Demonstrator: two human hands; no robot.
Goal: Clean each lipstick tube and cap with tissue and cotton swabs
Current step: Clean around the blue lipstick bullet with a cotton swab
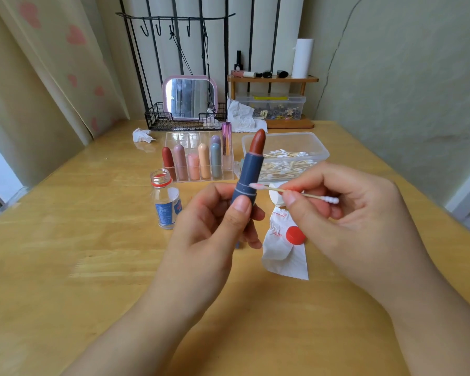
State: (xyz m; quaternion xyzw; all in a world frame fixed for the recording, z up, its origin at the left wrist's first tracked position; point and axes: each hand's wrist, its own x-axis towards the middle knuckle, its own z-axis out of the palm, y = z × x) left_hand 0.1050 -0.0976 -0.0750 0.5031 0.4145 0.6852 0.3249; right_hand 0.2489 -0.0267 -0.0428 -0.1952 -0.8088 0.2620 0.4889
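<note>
Above the table point(79, 253), left hand point(215, 226) grips lipstick tube point(246, 183); right hand point(345, 210) pinches cotton swab point(291, 191) against it.

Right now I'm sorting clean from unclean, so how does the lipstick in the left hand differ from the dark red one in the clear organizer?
The held lipstick is uncapped, its brown-red bullet exposed above a blue-grey tube; the organizer lipstick is capped and dark red outside. The held one is gripped tilted in the left hand, with the cotton swab against it; the other stands upright and untouched in the clear organizer. Both are slim tubes.
</note>
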